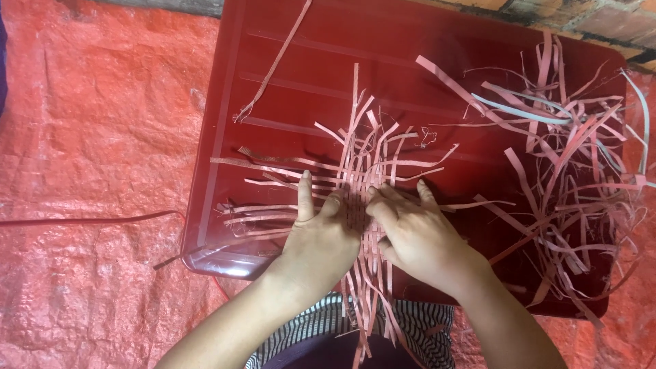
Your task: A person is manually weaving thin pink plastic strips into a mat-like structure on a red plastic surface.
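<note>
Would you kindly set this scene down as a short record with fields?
surface: dark red plastic tray on a red tarp
work: woven patch of pink strips
left hand: pressed flat on the weave, fingers spread
right hand: on the weave, fingertips at the crossing strips
spare: loose pile of strips at the tray's right

Woven strips [362, 184]: middle covered by both hands.
Loose strip pile [581, 178]: right end cut off by the picture's edge.
Striped cloth [417, 324]: lower part out of frame.
</note>
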